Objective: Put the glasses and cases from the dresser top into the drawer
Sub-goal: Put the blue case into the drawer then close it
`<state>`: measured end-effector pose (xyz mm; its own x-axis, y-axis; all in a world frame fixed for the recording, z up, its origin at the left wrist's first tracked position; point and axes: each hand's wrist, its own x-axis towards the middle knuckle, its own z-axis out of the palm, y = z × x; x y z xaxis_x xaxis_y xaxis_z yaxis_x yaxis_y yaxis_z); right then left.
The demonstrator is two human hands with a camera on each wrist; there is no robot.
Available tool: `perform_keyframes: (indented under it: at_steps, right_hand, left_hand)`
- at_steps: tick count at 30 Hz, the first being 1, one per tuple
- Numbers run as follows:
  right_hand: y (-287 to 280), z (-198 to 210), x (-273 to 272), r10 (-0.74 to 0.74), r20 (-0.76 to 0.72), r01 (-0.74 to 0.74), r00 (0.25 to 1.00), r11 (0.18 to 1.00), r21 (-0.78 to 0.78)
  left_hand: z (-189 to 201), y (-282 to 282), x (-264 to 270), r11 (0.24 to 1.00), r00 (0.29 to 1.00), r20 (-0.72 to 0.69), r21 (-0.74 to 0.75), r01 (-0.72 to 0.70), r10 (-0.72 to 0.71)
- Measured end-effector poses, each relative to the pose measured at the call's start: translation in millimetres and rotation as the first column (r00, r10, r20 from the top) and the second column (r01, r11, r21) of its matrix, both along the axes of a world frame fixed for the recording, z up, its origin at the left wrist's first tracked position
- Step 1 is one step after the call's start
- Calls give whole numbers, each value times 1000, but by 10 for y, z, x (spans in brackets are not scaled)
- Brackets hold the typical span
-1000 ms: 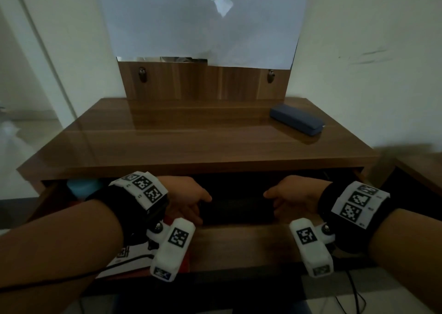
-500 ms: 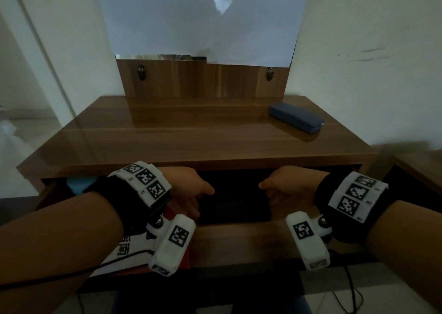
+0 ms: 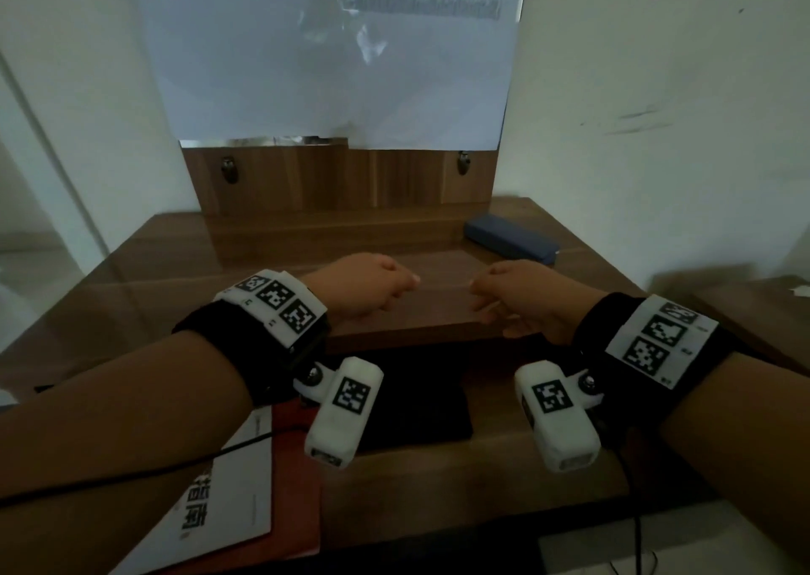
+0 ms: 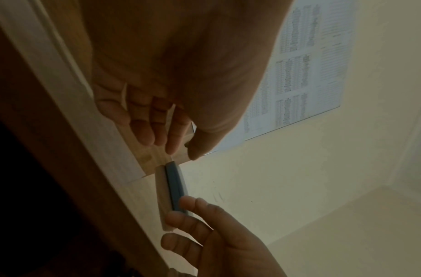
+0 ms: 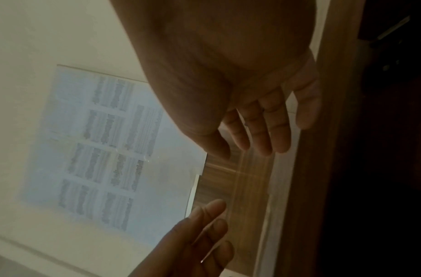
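The left hand (image 3: 366, 285) and right hand (image 3: 521, 296) are hovering side by side above the front edge of the dresser top (image 3: 184, 276), apart from each other, fingers relaxed and holding nothing. The blue case (image 3: 510, 239) is lying flat on the dresser top, at its rear right corner, well beyond the right hand. The drawer (image 3: 438, 465) is standing open below the dresser top's front edge, with a dark item (image 3: 416, 403) lying inside.

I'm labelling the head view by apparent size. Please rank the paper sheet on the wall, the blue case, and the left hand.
1. Paper sheet, by far the largest.
2. Left hand and blue case look alike; the hand is nearer the camera, so I won't rank them.
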<state>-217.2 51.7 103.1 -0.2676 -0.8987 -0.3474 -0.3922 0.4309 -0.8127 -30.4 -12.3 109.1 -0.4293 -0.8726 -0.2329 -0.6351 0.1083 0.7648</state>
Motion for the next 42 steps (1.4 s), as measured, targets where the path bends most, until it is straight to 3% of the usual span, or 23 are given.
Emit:
perform_keyframes:
  at_steps: [4,11,14,21,25,30,37,42]
  right_hand:
    - [-146,86,-204,-110,66,116,992,990,-84]
    - [-443,146,-631,-260,39,263,965,952,-160]
    - [-549,97,-825,-316,101,330,944,922,-205]
    - [-792,-76,-1105,-497,91,505,863,851,-145]
    - [-878,-218,-1195,-508,128,522,852,843,-127]
    - [-945,-314,-1232,-504,38,504,863,853,-139]
    - [-987,-465,-1293,-468,-133,447,874,880,-163]
    - [-986,-568,-1255,-428,-291,388,856,903,-185]
  left_hand:
    - [104,-176,-230,999,997,-67,-6,-32,32]
    - [127,-516,-715,983,969,-193,124,-134,156]
    - [103,-658,-895,978,960,-219,150,-142,173]
    - [32,-925,-1222,961,911,-328,203,-190,250]
    - [-20,-1066,-1411,937,867,-383,265,-228,319]
    - [-78,-1148,-1581,917,809,-459,325,-232,368]
    - [-178,-1262,-1754,949,873,-389,228,-219,295]
    - [-249,-1360,-1787,950,880,-376,230,-213,289]
